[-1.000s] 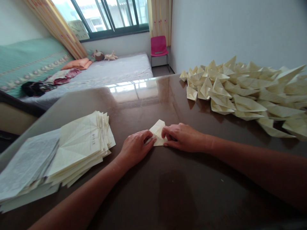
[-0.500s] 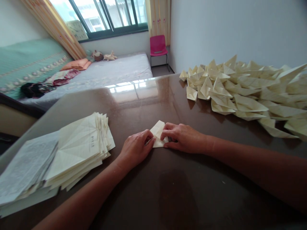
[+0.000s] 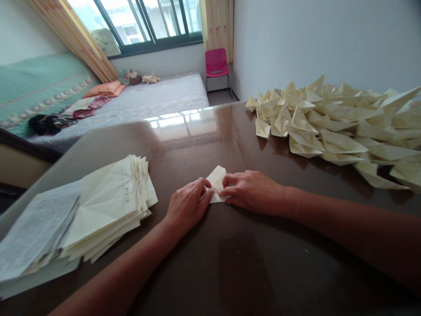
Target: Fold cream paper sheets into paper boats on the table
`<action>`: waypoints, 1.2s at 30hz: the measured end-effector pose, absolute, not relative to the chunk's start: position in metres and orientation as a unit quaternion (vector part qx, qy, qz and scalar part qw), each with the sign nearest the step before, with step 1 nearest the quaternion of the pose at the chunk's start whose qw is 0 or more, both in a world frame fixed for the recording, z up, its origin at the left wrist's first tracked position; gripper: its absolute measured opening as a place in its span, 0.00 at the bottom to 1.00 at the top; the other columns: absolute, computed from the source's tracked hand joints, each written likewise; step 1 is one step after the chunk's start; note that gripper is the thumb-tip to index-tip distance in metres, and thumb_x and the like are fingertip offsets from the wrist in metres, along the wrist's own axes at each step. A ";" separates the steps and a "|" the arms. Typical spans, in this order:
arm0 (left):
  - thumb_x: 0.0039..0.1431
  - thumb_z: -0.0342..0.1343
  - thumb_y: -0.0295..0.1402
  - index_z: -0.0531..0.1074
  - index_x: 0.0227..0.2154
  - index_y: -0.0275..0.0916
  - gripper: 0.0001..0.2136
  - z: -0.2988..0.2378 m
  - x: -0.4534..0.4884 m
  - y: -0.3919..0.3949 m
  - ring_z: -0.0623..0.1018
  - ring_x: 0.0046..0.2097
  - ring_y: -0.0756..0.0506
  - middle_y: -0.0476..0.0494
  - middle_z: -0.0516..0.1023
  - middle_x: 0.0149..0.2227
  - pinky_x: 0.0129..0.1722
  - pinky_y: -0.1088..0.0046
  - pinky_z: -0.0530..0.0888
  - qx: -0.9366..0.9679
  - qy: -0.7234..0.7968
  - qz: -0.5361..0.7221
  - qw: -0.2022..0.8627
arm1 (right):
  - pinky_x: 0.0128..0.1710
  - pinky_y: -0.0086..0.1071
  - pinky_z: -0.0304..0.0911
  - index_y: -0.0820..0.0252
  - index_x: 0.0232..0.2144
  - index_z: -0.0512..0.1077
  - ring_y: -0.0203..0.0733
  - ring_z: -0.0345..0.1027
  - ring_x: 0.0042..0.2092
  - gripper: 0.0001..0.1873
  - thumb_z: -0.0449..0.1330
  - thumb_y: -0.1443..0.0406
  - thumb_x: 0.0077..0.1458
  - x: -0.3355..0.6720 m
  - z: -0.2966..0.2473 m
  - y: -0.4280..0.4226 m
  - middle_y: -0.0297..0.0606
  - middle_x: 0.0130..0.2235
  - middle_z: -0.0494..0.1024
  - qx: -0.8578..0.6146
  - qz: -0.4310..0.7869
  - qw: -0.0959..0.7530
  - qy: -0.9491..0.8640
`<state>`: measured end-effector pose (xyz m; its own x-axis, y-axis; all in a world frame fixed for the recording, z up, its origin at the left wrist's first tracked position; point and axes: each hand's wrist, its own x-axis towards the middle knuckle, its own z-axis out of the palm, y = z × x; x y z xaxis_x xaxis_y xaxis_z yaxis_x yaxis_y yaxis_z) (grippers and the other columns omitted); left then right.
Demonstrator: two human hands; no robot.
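A small folded piece of cream paper point(image 3: 217, 175) lies on the dark, glossy table point(image 3: 184, 158) between my two hands. My left hand point(image 3: 189, 199) pinches its left edge, with thumb and forefinger pressed together. From the other side, my right hand point(image 3: 251, 191) grips the paper's right part, its fingertips close to those of the left. The paper's far tip shows above the fingers, and its near edge lies flat on the table. Part of the folds is hidden under my fingers.
At the left lies a stack of creased cream sheets point(image 3: 105, 193) beside grey printed sheets point(image 3: 39, 224). A large heap of folded paper boats point(image 3: 329, 123) covers the table's far right, near the wall. Beyond the table stand a bed point(image 3: 171, 92) and a pink chair point(image 3: 216, 61).
My right fingers have moved slightly left and down on the paper, and the forefinger now nears the left thumb. The paper itself stays in place.
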<state>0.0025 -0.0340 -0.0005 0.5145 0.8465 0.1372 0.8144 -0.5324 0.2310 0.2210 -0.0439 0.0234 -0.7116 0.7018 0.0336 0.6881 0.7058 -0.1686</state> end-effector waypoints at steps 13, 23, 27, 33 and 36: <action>0.65 0.45 0.30 0.65 0.56 0.33 0.18 0.003 -0.002 -0.061 0.67 0.57 0.40 0.39 0.69 0.58 0.53 0.60 0.67 0.948 0.302 0.051 -0.087 | 0.34 0.35 0.61 0.65 0.47 0.69 0.45 0.66 0.43 0.13 0.50 0.68 0.63 0.213 0.024 -0.060 0.46 0.44 0.72 -0.329 -0.050 0.000 -0.943; 0.66 0.43 0.41 0.56 0.62 0.40 0.24 0.013 0.000 -0.071 0.63 0.61 0.40 0.40 0.62 0.63 0.56 0.61 0.63 0.945 0.318 -0.003 -0.079 | 0.35 0.41 0.60 0.69 0.45 0.73 0.50 0.64 0.44 0.15 0.52 0.72 0.57 0.209 0.026 -0.093 0.51 0.46 0.72 -0.339 -0.108 -0.035 -0.934; 0.66 0.43 0.42 0.55 0.62 0.45 0.23 0.019 -0.003 -0.069 0.63 0.61 0.40 0.43 0.61 0.63 0.54 0.61 0.65 0.947 0.311 -0.024 -0.073 | 0.36 0.42 0.60 0.65 0.40 0.76 0.50 0.65 0.43 0.13 0.53 0.72 0.57 0.209 0.032 -0.098 0.50 0.46 0.73 -0.354 -0.090 -0.062 -0.929; 0.67 0.43 0.42 0.58 0.61 0.50 0.21 0.016 -0.009 -0.057 0.65 0.59 0.40 0.48 0.61 0.63 0.50 0.61 0.68 0.945 0.316 -0.012 -0.088 | 0.38 0.42 0.59 0.65 0.38 0.75 0.49 0.66 0.43 0.10 0.54 0.71 0.57 0.208 0.031 -0.096 0.49 0.44 0.73 -0.347 -0.082 -0.046 -0.933; 0.67 0.44 0.39 0.62 0.58 0.50 0.18 0.010 -0.012 -0.045 0.67 0.55 0.42 0.51 0.66 0.60 0.48 0.64 0.70 0.943 0.317 0.017 -0.099 | 0.37 0.40 0.58 0.65 0.39 0.73 0.48 0.66 0.42 0.10 0.52 0.71 0.59 0.205 0.026 -0.088 0.47 0.41 0.74 -0.350 -0.087 -0.006 -0.933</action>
<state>-0.0122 -0.0452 0.0100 0.7990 0.5937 0.0953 0.6006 -0.7800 -0.1758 0.2053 -0.0877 0.0263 -0.7554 0.6533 0.0504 0.6513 0.7403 0.1666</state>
